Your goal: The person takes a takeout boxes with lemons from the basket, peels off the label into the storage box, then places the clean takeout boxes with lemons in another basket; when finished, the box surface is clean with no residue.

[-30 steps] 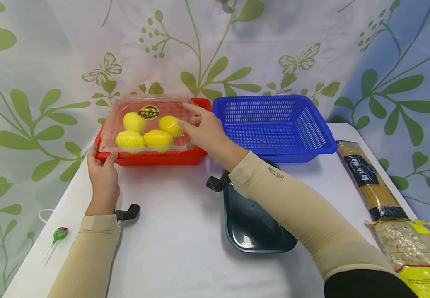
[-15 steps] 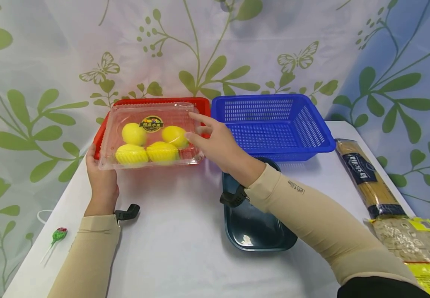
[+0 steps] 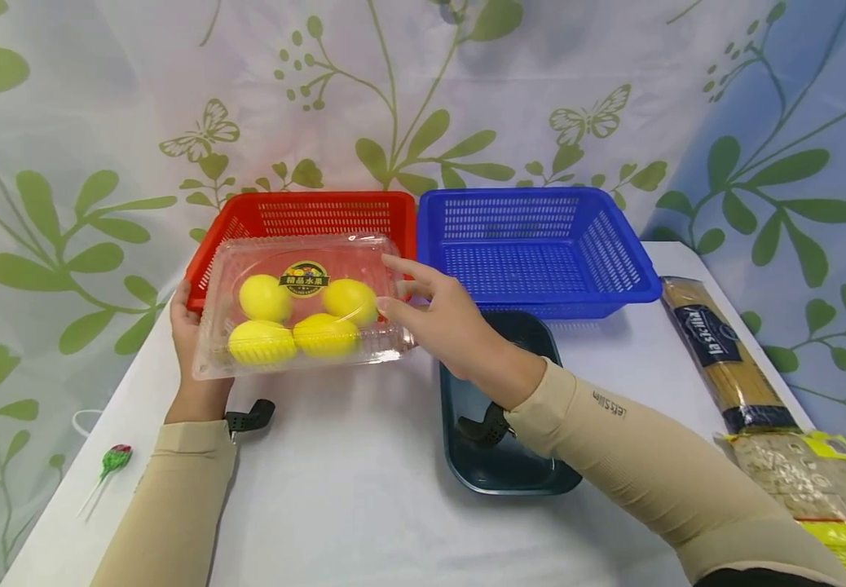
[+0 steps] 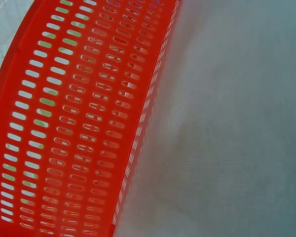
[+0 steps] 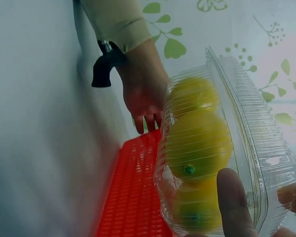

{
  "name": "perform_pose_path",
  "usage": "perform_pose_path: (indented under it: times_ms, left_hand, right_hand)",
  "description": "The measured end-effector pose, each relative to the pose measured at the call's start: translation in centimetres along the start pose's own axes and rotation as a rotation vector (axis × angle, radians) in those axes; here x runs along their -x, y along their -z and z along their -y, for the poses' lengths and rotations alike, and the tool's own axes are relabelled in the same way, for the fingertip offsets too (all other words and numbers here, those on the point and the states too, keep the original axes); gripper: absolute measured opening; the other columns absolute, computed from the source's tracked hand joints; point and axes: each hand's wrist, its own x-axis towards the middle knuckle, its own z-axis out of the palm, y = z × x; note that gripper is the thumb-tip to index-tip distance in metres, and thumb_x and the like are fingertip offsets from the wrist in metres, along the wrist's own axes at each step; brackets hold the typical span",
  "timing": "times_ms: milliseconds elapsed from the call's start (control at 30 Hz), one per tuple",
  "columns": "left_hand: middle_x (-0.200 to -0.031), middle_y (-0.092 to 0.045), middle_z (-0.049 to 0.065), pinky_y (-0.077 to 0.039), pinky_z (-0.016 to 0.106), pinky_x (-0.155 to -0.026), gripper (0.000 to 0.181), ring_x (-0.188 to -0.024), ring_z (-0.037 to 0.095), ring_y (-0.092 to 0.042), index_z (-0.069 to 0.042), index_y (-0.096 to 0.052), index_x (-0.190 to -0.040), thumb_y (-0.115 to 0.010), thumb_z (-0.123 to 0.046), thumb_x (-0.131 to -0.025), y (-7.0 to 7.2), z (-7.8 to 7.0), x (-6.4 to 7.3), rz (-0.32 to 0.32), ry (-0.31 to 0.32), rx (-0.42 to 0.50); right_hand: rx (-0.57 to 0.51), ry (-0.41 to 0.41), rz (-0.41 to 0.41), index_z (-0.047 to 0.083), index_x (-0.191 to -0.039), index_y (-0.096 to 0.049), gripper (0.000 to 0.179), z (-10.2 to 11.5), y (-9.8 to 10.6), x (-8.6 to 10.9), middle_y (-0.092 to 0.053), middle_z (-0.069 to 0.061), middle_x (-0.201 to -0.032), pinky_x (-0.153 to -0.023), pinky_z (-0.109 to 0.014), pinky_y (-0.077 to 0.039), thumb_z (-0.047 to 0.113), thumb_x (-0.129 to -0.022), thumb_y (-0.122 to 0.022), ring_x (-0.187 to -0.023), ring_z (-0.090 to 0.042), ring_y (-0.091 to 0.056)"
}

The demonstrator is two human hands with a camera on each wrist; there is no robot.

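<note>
A clear plastic clamshell box [image 3: 257, 254] with several lemons [image 3: 265, 298] inside hangs tilted over the front of a red slotted basket [image 3: 323, 214]. My right hand [image 3: 445, 322] grips the box by its right end; the right wrist view has the thumb [image 5: 232, 202] on one face and a fingertip on the opposite side. My left hand [image 3: 199, 359] holds the red basket at its front left corner, partly hidden behind the box. In the left wrist view only the basket's slotted wall [image 4: 74, 118] and the white tabletop show.
A blue basket [image 3: 511, 269] stands right of the red one. In front of it, under my right forearm, lies a dark tray [image 3: 467, 456]. A pack of spaghetti [image 3: 731, 359] and a bag of grain [image 3: 790, 477] line the right edge; a lollipop [image 3: 115, 461] lies at left.
My right hand has lifted the box of lemons out of the red basket and brought it toward me, slightly right. The left hand has stayed at the basket's corner.
</note>
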Motion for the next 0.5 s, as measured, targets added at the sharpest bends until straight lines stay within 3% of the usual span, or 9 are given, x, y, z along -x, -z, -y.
perform_pose_path:
  times_ms: [100,233,500]
  left_hand:
    - [-0.161,-0.036,-0.001,-0.051,0.030,-0.102,0.090,-0.144,0.016,-0.039,-0.035,-0.024,-0.163,-0.081,-0.027,-0.094,0.2,0.1,-0.1,0.020,-0.001,-0.087]
    - [-0.164,-0.034,0.003,-0.047,0.026,-0.105,0.093,-0.146,0.020,-0.037,-0.029,-0.019,-0.167,-0.079,-0.023,-0.096,0.7,0.4,-0.7,0.011,-0.038,-0.198]
    - [-0.165,-0.034,0.007,-0.049,0.025,-0.103,0.085,-0.144,0.022,-0.039,-0.029,-0.020,-0.167,-0.072,-0.019,-0.101,0.3,-0.1,-0.4,-0.026,-0.012,-0.238]
  right_hand:
    - [-0.013,-0.020,0.014,0.038,-0.153,-0.056,0.059,-0.3,0.4,0.9,-0.059,-0.005,-0.139,-0.084,-0.043,-0.062,0.023,-0.100,-0.076,-0.127,-0.026,-0.056]
    - [-0.014,-0.043,0.046,0.044,-0.151,-0.056,0.058,-0.6,1.1,2.2,-0.058,-0.003,-0.142,-0.083,-0.046,-0.062,0.025,-0.100,-0.076,-0.125,-0.026,-0.060]
    - [-0.010,-0.076,0.098,0.048,-0.150,-0.055,0.057,-1.0,1.9,4.4,-0.055,-0.005,-0.144,-0.081,-0.045,-0.063,0.027,-0.100,-0.076,-0.117,-0.027,-0.068]
